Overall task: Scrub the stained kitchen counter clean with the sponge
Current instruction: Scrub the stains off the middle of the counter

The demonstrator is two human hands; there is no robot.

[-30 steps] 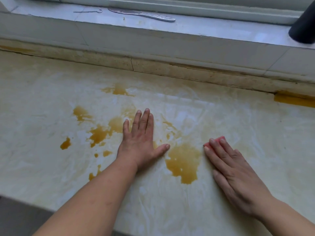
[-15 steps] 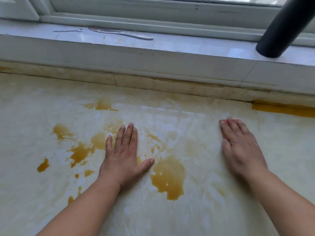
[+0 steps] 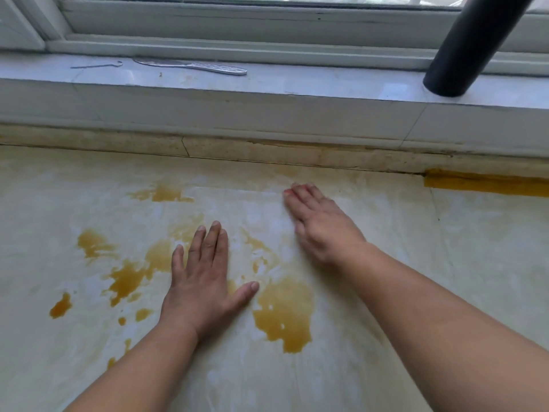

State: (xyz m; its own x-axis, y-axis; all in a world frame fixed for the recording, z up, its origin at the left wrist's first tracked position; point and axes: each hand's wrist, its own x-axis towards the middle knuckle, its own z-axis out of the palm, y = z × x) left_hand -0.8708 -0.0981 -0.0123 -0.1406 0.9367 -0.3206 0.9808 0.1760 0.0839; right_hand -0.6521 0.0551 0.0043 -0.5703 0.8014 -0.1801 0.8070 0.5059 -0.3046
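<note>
While pressed flat under the right hand (image 3: 322, 230), sponge (image 3: 288, 192) shows only as a pink sliver at the fingertips, near the counter's back edge. Counter (image 3: 445, 263): pale, marbled, smeared, with amber blotchy stains (image 3: 285, 313). Right fingers (image 3: 300, 200) straight, together, blurred. Left hand (image 3: 202, 281) flat on counter, fingers straight, thumb spread, holding nothing, beside largest stain. Sill (image 3: 326, 84): white, glossy; black tube (image 3: 463, 52) leaning.

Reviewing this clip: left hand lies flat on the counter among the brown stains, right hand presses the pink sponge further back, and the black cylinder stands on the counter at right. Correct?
One error. In the head view the black cylinder stands on the window sill, not on the counter. The left hand, stains, right hand and sponge are as you say.
</note>
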